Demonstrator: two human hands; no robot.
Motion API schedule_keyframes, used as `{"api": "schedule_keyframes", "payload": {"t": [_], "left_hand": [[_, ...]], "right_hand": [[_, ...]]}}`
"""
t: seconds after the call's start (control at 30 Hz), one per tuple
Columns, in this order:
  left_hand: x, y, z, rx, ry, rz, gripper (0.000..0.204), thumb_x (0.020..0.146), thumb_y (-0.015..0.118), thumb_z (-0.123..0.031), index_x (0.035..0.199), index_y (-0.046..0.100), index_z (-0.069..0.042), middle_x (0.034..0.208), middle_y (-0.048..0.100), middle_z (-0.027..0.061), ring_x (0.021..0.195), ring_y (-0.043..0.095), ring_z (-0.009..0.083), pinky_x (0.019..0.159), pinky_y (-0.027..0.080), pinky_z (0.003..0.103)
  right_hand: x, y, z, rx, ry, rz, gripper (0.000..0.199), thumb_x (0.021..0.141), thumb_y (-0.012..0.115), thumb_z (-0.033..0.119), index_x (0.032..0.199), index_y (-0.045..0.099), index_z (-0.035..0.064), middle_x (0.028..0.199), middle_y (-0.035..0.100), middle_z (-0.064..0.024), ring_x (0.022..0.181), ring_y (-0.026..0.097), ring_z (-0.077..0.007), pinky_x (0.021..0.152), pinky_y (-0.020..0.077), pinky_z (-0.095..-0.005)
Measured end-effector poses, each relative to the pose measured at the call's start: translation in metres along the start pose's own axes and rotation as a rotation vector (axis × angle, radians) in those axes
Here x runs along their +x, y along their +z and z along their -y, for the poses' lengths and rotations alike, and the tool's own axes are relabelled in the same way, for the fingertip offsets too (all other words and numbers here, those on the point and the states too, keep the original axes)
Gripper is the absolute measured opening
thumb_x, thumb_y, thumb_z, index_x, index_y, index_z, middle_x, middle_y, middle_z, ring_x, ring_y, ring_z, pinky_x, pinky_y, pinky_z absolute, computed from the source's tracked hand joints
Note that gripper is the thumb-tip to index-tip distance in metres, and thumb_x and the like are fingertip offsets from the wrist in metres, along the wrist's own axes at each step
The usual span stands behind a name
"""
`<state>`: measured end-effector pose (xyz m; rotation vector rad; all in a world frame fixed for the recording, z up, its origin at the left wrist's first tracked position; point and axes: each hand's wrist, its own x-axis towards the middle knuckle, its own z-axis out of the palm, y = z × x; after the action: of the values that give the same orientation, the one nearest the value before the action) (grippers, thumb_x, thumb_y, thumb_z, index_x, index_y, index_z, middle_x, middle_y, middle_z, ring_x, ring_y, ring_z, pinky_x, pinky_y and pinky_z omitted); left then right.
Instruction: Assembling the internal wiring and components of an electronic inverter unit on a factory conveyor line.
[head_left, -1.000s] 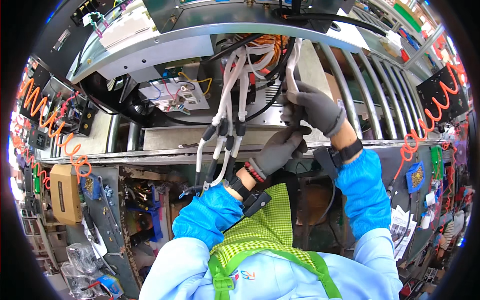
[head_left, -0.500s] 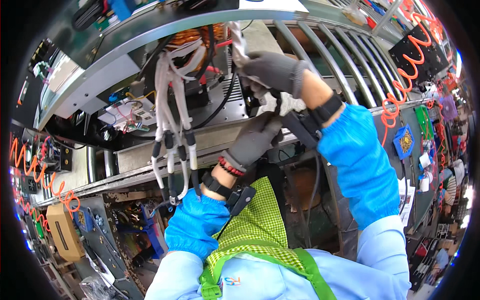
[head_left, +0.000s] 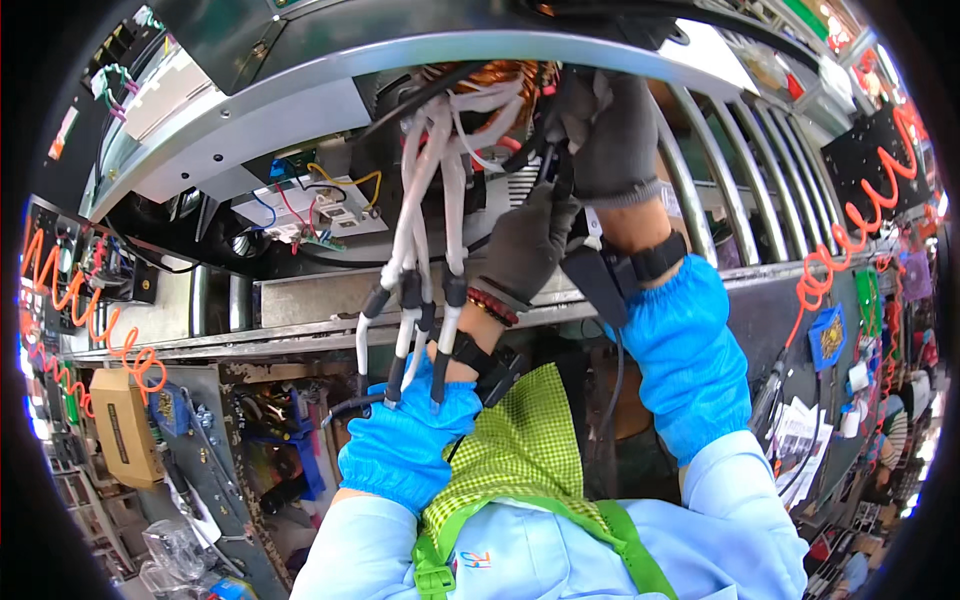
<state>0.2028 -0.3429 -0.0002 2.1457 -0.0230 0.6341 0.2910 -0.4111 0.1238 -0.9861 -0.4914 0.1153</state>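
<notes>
My left hand [head_left: 528, 245], in a dark grey glove, is closed on a black cable [head_left: 547, 165] below the machine's metal frame [head_left: 330, 68]. My right hand [head_left: 618, 140], gloved alike, reaches up beside it to the frame's underside. Its fingers are curled, but what they hold is hidden. Left of my hands, several white-sleeved cables [head_left: 430, 190] hang from a copper coil [head_left: 505, 95]. Their black-banded lower ends drop in front of my left wrist and sleeve.
Steel rollers [head_left: 715, 170] run to the right of the machine. A wired circuit board [head_left: 320, 210] sits inside it at left. Coiled orange hoses [head_left: 855, 220] hang at both sides. A cardboard box [head_left: 125, 425] and a blue parts bin [head_left: 827, 338] stand on side benches.
My right hand has risen toward the frame, and the white braided bundle by it no longer shows. My left hand has moved up and right. The view has shifted, carrying the machine rightward.
</notes>
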Motion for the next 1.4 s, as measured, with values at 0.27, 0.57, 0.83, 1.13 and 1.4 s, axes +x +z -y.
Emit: {"api": "schedule_keyframes", "payload": {"t": [0.27,0.57,0.83,1.13,1.4], "left_hand": [[-0.007,0.022,0.013,-0.144,-0.058,-0.029,0.026,0.104,0.056,-0.027,0.115,0.063,-0.004,0.088,0.070,0.0201,0.082,0.069,0.0396,0.068,0.053,0.046],[-0.012,0.040,0.028,-0.136,-0.116,0.010,0.037,0.101,0.059,-0.039,0.121,0.060,-0.008,0.087,0.070,0.0185,0.076,0.068,0.0397,0.066,0.052,0.051],[-0.122,-0.016,-0.013,0.142,0.038,0.525,0.052,0.095,0.061,-0.035,0.134,0.055,-0.002,0.111,0.065,0.0252,0.101,0.064,0.0405,0.091,0.050,0.052],[-0.276,-0.328,0.006,0.483,-0.386,0.040,0.026,0.091,0.066,-0.024,0.110,0.070,-0.007,0.098,0.071,0.0182,0.091,0.068,0.0366,0.080,0.056,0.044],[-0.356,-0.479,0.080,1.140,-1.005,0.028,0.044,0.089,0.063,-0.017,0.133,0.064,-0.020,0.133,0.058,0.0254,0.109,0.062,0.0476,0.095,0.052,0.051]], "right_hand": [[-0.003,-0.023,0.010,-0.642,0.047,0.305,0.026,0.103,0.054,0.026,0.106,0.060,0.0005,0.084,0.063,-0.0065,0.081,0.063,-0.0168,0.080,0.0521,-0.0347],[-0.001,-0.097,0.004,-0.905,0.483,0.636,0.032,0.096,0.070,0.013,0.123,0.061,0.0001,0.107,0.067,-0.0049,0.098,0.062,-0.0129,0.088,0.0530,-0.0307],[-0.017,-0.109,-0.067,-1.101,-0.225,0.422,0.024,0.098,0.065,0.011,0.118,0.061,-0.0017,0.106,0.070,-0.0105,0.097,0.064,-0.0164,0.088,0.0505,-0.0306],[-0.019,-0.104,-0.073,-1.047,-0.243,0.390,0.028,0.099,0.063,0.011,0.125,0.059,-0.0004,0.114,0.071,-0.0124,0.103,0.066,-0.0202,0.092,0.0500,-0.0335],[-0.027,-0.095,-0.070,-1.164,-0.301,0.293,0.027,0.093,0.070,0.025,0.104,0.063,0.0011,0.090,0.068,-0.0213,0.087,0.067,-0.0393,0.076,0.0525,-0.0440]]}}
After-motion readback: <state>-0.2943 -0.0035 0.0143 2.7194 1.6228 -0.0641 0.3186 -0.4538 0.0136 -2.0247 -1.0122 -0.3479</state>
